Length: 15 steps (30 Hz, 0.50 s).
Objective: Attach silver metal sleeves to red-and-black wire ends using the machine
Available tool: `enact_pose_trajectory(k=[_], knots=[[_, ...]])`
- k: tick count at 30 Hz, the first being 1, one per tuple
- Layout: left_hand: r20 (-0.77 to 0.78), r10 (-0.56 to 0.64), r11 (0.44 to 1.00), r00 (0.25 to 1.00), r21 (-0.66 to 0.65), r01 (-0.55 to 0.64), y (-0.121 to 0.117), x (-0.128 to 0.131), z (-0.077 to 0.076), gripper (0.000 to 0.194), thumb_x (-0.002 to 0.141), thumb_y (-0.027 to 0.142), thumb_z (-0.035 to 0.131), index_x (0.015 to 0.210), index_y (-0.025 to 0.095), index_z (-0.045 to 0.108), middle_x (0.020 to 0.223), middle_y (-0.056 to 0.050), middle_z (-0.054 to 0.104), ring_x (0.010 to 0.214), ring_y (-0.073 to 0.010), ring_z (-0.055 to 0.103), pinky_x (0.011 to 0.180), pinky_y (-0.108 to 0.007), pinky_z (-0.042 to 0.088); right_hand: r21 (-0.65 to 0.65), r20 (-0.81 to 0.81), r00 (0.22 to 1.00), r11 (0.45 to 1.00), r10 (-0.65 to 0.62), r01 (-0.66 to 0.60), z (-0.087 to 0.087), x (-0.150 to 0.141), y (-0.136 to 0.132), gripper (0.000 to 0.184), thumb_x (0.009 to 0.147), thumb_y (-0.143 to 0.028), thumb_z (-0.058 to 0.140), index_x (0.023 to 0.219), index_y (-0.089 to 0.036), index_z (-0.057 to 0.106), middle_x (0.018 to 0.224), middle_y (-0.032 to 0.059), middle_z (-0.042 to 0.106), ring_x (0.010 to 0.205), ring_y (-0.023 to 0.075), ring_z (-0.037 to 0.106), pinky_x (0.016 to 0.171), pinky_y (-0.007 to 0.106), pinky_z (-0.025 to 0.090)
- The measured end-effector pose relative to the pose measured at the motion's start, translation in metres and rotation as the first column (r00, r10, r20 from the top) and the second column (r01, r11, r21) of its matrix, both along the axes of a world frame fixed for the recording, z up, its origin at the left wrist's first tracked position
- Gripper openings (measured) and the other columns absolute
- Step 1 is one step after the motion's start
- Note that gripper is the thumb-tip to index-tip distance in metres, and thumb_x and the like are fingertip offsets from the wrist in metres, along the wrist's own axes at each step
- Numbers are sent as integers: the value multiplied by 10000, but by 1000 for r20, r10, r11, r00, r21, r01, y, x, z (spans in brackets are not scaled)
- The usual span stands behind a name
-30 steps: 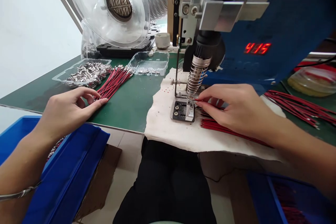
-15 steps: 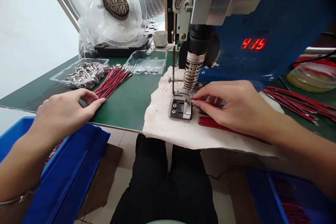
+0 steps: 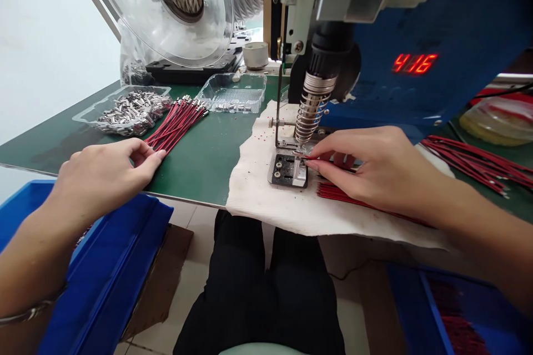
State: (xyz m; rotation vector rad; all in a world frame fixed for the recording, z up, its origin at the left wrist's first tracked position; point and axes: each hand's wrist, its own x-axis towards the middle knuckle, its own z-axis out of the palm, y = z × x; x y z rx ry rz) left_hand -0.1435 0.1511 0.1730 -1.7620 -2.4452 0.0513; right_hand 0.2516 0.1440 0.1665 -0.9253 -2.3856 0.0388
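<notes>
Green bench (image 3: 208, 161): right hand (image 3: 375, 169) pinching red wire (image 3: 310, 158) under soldering tip (image 3: 300, 147); left hand (image 3: 104, 177) released, fingertips touching red wire bundle (image 3: 177, 125) near front edge.

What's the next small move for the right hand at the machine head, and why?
Probably draw the red wire back out of the fixture. The right hand pinches it with its tip under the coiled nozzle, and the counter reads 416. The left hand rests by the finished bundle.
</notes>
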Motion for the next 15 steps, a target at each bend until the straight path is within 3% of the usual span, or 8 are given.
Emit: enact_pose_trajectory(k=[15], knots=[[148,-6,998,989,66,-4,-5,-1,-2,377,830,611,451,803,282,633,643,-53,622,678,-298,589,670,-355,382,-8,40,999,1000,29,-28,1,1,-2,127,1025,-244,657,995,-221,779,892,11,811,732,183,742,647,331,534]])
